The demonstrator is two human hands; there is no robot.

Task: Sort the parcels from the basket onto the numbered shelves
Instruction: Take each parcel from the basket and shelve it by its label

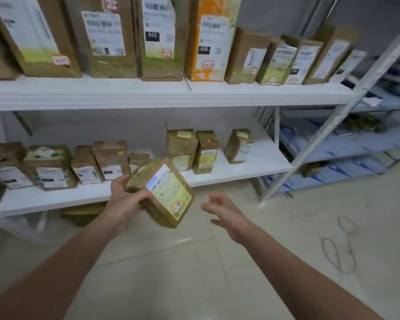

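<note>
My left hand [125,196] grips a small brown cardboard parcel [165,192] by its left end, tilted, with a white shipping label and a small red-edged number sticker facing up. It hangs in front of the lower white shelf [229,174]. My right hand [224,213] is just right of the parcel, apart from it, fingers spread and holding nothing. The basket is not in view.
The lower shelf holds several small brown parcels [183,148], with a bare stretch at its right end. The upper shelf [171,93] carries taller boxes [162,38]. A slanted metal upright [346,112] and another rack [356,144] stand to the right. Rubber bands [340,250] lie on the tiled floor.
</note>
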